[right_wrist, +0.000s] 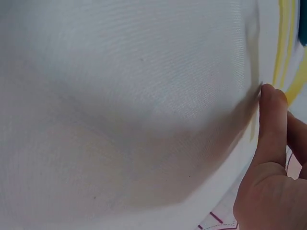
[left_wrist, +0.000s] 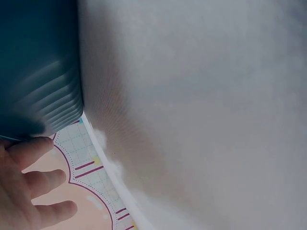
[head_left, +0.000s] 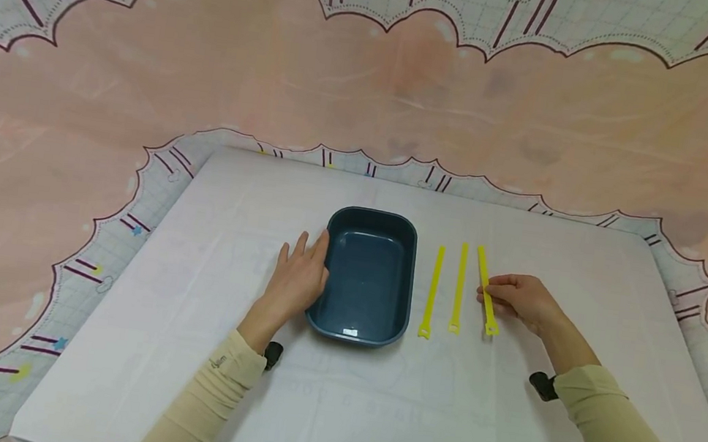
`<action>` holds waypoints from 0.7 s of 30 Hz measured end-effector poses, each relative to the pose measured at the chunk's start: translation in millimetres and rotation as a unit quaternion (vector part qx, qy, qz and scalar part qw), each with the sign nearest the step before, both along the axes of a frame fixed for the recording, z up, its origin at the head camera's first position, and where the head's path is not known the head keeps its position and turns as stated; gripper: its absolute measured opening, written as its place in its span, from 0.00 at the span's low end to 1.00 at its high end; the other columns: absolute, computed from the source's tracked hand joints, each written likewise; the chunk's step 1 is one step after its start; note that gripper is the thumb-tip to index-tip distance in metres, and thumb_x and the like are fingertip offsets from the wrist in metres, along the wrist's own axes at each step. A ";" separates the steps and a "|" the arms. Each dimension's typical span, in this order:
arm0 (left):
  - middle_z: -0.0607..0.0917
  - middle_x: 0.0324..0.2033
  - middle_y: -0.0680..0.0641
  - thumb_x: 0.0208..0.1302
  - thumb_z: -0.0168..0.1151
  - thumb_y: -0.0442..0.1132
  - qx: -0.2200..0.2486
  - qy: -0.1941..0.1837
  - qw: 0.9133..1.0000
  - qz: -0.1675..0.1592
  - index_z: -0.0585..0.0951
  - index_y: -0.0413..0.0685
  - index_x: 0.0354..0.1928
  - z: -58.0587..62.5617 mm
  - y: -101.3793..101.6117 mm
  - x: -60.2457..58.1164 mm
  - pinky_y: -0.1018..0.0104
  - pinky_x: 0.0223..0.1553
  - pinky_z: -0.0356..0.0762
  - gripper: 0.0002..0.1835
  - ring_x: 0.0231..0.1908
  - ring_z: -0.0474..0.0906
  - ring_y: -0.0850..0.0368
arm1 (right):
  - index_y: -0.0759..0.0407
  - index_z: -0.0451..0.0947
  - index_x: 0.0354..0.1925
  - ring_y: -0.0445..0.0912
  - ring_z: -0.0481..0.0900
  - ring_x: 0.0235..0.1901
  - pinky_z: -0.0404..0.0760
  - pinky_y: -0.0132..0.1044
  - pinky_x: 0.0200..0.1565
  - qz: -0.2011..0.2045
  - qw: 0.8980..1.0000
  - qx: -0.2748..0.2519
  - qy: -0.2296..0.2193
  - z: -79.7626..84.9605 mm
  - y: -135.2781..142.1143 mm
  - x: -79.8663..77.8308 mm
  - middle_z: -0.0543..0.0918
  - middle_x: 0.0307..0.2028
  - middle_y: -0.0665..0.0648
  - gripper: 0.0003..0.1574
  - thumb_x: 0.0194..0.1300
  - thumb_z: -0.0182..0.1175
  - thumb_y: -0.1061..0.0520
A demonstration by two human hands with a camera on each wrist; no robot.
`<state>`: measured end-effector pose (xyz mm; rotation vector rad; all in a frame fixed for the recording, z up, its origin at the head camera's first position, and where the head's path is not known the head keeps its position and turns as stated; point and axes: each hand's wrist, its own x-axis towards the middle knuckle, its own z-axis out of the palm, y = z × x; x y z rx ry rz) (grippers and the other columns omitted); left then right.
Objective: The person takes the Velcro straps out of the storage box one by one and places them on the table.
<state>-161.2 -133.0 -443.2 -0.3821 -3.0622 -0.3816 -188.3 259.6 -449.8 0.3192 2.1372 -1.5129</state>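
Note:
A dark blue rectangular basin [head_left: 361,334] sits mid-table. My left hand [head_left: 298,277] touches its left side with fingers spread and fairly straight; in the left wrist view those fingers [left_wrist: 45,183] lie by the ribbed basin wall [left_wrist: 53,91]. To the basin's right, my right hand [head_left: 526,301] pinches a yellow cable tie [head_left: 487,289] near its middle, between thumb and fingers. Its slotted end points towards me, slightly tilted. Two more yellow cable ties, a left one [head_left: 432,290] and a middle one [head_left: 458,293], lie lengthwise between the basin and that hand.
A white cover [head_left: 408,427] spreads over the table. Around its edges hangs a pink cloth [head_left: 345,80] with a scalloped, patterned border. Dark wrist devices, a left one [head_left: 272,355] and a right one [head_left: 544,386], stick out at the sleeve cuffs.

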 end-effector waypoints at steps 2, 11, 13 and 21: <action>0.69 0.67 0.38 0.71 0.49 0.36 -0.001 -0.002 1.000 0.001 0.58 0.34 0.73 -0.5 0.2 -0.8 0.34 0.65 0.52 0.31 0.71 0.54 0.36 | 0.74 0.64 0.62 0.44 0.86 0.40 0.82 0.32 0.42 0.003 1.000 0.003 0.007 0.0 -0.6 0.2 0.85 0.46 0.60 0.28 0.71 0.57 0.58; 0.69 0.68 0.39 0.71 0.49 0.37 -0.004 -0.007 1.000 -0.001 0.58 0.34 0.73 0.4 0.0 0.0 0.34 0.65 0.52 0.31 0.71 0.54 0.36 | 0.75 0.66 0.60 0.38 0.83 0.35 0.82 0.30 0.39 0.013 0.998 0.039 0.041 -1.1 -1.9 2.2 0.85 0.41 0.57 0.27 0.70 0.59 0.59; 0.69 0.68 0.39 0.71 0.49 0.37 -0.003 -0.007 1.000 0.000 0.58 0.34 0.73 1.1 0.0 0.6 0.34 0.65 0.52 0.31 0.71 0.54 0.36 | 0.75 0.66 0.59 0.38 0.82 0.34 0.82 0.30 0.39 0.017 0.997 0.053 0.048 -1.5 -2.7 2.9 0.83 0.41 0.58 0.28 0.69 0.59 0.58; 0.70 0.67 0.39 0.71 0.49 0.36 -0.001 0.000 1.000 -0.003 0.59 0.34 0.73 0.7 -0.4 0.4 0.34 0.65 0.53 0.31 0.71 0.56 0.36 | 0.74 0.67 0.58 0.39 0.81 0.32 0.82 0.31 0.38 0.013 0.996 0.075 0.053 -4.6 -5.4 2.6 0.80 0.41 0.60 0.28 0.68 0.61 0.57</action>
